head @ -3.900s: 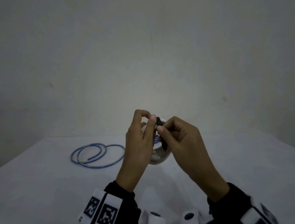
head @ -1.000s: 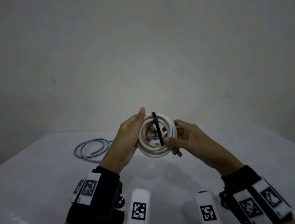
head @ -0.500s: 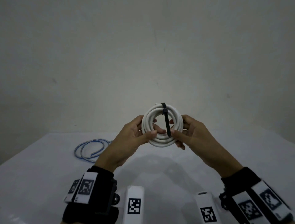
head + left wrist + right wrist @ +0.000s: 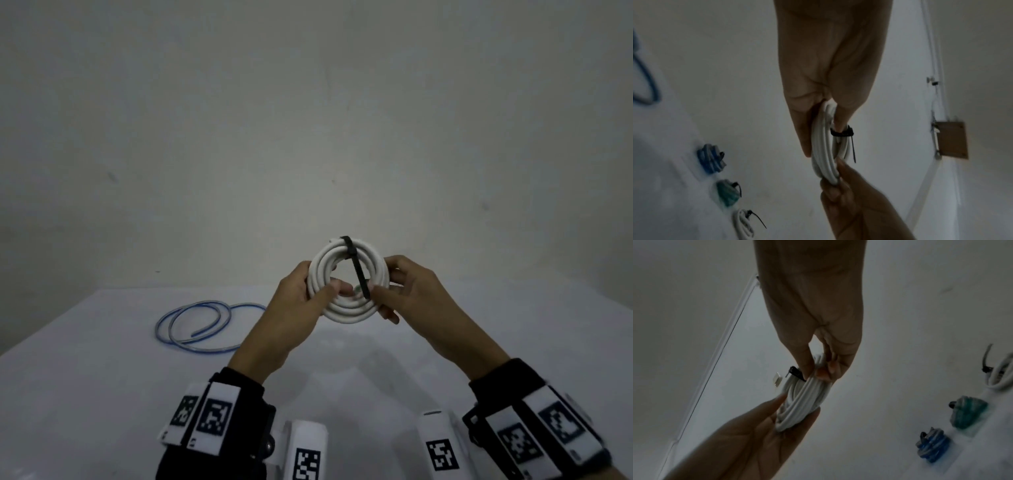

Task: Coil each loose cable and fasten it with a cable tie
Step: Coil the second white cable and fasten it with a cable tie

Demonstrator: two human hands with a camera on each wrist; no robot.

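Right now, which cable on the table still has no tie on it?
The loose blue cable lying left of the hands; the blue, green and white coils each carry a black tie.

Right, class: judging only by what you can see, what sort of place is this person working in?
Probably a plain indoor workspace staged for a cable-tidying exercise: a bare white table against a blank wall, one loose blue cable, and tied bundles set in a row.

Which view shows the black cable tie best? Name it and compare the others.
Head view: the black cable tie crosses the white coil face-on, full length. Left wrist shows it edge-on, its tail sticking out; right wrist shows only its head.
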